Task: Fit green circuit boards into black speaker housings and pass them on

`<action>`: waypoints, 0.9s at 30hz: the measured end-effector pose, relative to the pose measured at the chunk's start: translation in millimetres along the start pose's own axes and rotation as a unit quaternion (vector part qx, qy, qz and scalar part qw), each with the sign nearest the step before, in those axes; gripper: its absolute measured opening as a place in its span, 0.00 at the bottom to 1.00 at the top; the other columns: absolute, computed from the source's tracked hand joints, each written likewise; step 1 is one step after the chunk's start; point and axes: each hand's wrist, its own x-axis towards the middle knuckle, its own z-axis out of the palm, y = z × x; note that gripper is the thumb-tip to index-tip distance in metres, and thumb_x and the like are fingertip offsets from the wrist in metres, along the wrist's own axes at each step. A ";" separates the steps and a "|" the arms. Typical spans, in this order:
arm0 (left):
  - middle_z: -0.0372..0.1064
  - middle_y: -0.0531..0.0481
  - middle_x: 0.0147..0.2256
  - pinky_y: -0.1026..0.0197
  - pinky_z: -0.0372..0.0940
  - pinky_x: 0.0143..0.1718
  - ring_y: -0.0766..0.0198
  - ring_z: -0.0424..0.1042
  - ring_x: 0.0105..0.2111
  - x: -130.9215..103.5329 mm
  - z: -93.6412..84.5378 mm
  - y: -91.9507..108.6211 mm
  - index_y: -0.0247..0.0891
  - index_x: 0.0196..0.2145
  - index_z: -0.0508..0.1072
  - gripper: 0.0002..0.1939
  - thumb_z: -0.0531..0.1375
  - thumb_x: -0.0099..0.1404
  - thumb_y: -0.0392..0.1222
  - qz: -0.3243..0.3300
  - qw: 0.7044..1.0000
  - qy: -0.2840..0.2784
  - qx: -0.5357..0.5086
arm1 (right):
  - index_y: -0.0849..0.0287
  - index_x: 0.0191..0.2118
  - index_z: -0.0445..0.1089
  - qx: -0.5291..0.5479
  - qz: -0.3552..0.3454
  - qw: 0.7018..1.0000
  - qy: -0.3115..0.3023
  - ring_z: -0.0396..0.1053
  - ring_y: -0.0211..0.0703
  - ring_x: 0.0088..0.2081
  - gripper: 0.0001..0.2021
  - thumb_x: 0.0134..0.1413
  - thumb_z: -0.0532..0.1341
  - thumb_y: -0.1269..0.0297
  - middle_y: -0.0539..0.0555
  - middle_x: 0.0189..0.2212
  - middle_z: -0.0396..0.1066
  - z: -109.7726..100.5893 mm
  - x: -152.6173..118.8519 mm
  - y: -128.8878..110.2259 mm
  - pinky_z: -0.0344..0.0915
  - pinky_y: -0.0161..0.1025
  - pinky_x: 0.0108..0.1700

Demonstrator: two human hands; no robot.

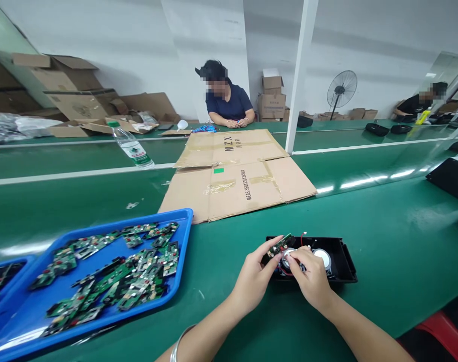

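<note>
My left hand (254,274) grips a small green circuit board (280,246) between thumb and fingers, over the left end of a black plastic housing (344,259). Close against the board, my right hand (310,271) is closed in a pinch; what lies between its fingertips is too small to make out. Inside the housing sits a round white speaker (322,258), and a second round part is partly covered by my fingers. A thin red wire (302,238) with a small white end sticks up at the housing's back edge. More wires show under my hands.
To the left, a blue tray (187,236) holds many circuit boards, with another blue tray (10,317) beside it. Flattened cardboard (232,188) lies ahead on the green table, near a water bottle (132,147). A person (229,100) sits across; another person (421,105) is far right.
</note>
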 end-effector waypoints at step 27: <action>0.70 0.52 0.48 0.55 0.63 0.49 0.57 0.68 0.48 -3.2 4.1 -8.7 0.47 0.48 0.70 0.17 0.53 0.62 0.37 0.096 0.989 -0.034 0.104 | 0.57 0.21 0.62 -0.033 0.007 0.999 -0.005 0.63 0.41 0.27 0.12 0.53 0.52 0.71 0.50 0.18 0.66 3.1 -1.4 2.0 0.60 0.38 0.31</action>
